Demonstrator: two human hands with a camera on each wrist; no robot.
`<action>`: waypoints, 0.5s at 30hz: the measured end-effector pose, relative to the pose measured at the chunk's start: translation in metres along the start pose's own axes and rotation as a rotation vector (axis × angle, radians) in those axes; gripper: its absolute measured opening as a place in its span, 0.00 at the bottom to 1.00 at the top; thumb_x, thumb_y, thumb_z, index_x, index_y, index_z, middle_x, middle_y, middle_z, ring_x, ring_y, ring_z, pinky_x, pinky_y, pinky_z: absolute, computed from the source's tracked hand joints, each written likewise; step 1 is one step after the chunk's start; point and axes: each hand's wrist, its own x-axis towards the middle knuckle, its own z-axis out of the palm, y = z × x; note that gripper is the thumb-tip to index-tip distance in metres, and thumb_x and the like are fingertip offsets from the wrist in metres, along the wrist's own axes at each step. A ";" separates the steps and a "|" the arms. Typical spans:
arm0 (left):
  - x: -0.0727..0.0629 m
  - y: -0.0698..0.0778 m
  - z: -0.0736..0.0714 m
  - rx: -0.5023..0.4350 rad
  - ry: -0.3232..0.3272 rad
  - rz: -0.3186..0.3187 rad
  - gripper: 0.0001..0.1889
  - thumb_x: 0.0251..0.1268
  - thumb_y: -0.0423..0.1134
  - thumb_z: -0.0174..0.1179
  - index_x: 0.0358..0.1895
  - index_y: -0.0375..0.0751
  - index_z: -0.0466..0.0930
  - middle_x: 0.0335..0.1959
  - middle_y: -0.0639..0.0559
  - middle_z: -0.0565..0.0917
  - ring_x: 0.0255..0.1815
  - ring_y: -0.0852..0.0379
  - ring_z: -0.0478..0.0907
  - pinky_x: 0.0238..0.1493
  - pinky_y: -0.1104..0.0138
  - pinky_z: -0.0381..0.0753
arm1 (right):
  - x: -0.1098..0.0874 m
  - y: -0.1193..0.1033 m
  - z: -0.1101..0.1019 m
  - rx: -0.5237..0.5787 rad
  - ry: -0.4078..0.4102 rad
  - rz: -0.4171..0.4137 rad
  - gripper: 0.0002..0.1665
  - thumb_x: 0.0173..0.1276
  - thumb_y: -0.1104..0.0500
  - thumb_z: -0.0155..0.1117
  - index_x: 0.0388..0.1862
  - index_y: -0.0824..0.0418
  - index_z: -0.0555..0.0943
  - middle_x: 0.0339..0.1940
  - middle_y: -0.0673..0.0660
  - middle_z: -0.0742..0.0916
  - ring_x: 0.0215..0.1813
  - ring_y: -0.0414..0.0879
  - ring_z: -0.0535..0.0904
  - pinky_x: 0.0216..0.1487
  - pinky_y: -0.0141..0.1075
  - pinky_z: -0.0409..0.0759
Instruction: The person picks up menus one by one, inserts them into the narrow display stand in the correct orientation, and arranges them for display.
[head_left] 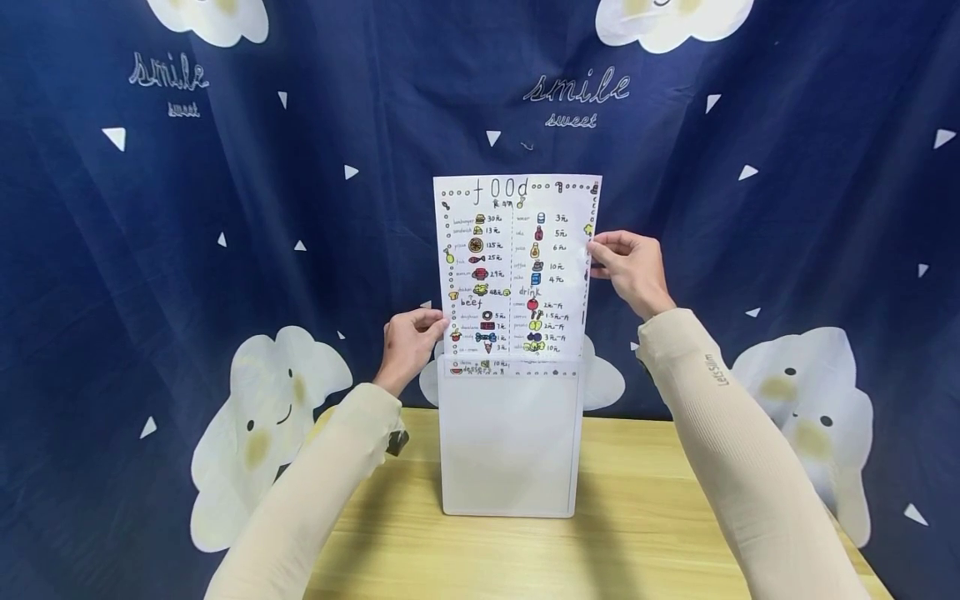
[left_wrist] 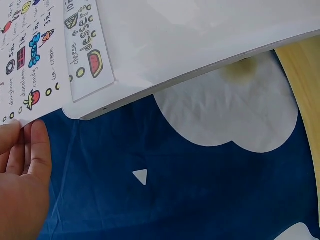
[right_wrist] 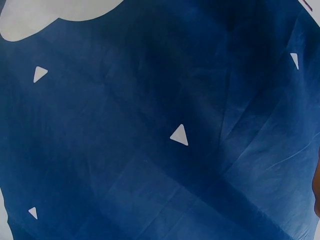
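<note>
A menu sheet (head_left: 487, 275) headed "food" stands upright at the middle of the head view, its bottom strip behind the clear front of a white holder (head_left: 510, 442) at 6 o'clock from it and the rest rising above the holder's top edge. Small coloured drawings and prices fill two columns, with a dashed line between them.

The right hand (head_left: 633, 271) is at 3 o'clock from the sheet's centre; its grip is closed down to a pinch, thumb and fingers on the sheet's right edge. The left hand (head_left: 411, 343), at 8 o'clock and lower than the right, has its grip narrowed to a pinch on the left edge, just above the holder. The left wrist view shows that thumb and fingers meeting at the paper's edge; the right wrist view catches only a sliver of hand at 3 o'clock, too little to judge its grip.

The holder stands upright on the wood-patterned tabletop (head_left: 660, 500). Behind everything hangs a dark blue cloth (head_left: 420, 100) with white triangles and clouds, "smile sweet" lettered at 10 o'clock and again between 12 and 1. Pale sleeves (head_left: 738, 450) cover both forearms.
</note>
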 end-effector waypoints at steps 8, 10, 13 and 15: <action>0.000 -0.002 0.001 -0.018 -0.012 -0.001 0.09 0.65 0.37 0.68 0.43 0.35 0.88 0.37 0.44 0.89 0.38 0.51 0.87 0.43 0.59 0.83 | 0.001 0.001 0.000 -0.022 -0.010 0.006 0.12 0.71 0.61 0.66 0.47 0.70 0.82 0.37 0.54 0.86 0.40 0.41 0.83 0.41 0.32 0.84; 0.000 -0.002 0.001 -0.027 -0.014 -0.007 0.09 0.65 0.36 0.68 0.43 0.35 0.88 0.37 0.44 0.89 0.39 0.51 0.87 0.43 0.60 0.83 | 0.001 0.001 0.000 -0.023 -0.011 0.005 0.12 0.71 0.61 0.66 0.47 0.70 0.82 0.37 0.54 0.86 0.40 0.42 0.83 0.41 0.32 0.84; 0.001 -0.002 0.002 -0.041 -0.015 -0.010 0.09 0.65 0.36 0.68 0.43 0.35 0.88 0.37 0.44 0.89 0.38 0.51 0.87 0.43 0.60 0.83 | 0.002 0.001 0.000 -0.024 -0.014 0.005 0.12 0.71 0.61 0.65 0.47 0.70 0.82 0.37 0.54 0.86 0.40 0.42 0.83 0.41 0.32 0.84; 0.003 -0.002 0.002 -0.038 -0.009 -0.007 0.09 0.65 0.36 0.68 0.43 0.35 0.88 0.37 0.44 0.89 0.38 0.51 0.87 0.43 0.60 0.83 | 0.002 0.000 -0.001 -0.032 -0.017 0.005 0.12 0.72 0.61 0.65 0.47 0.69 0.82 0.38 0.55 0.86 0.40 0.42 0.83 0.42 0.33 0.84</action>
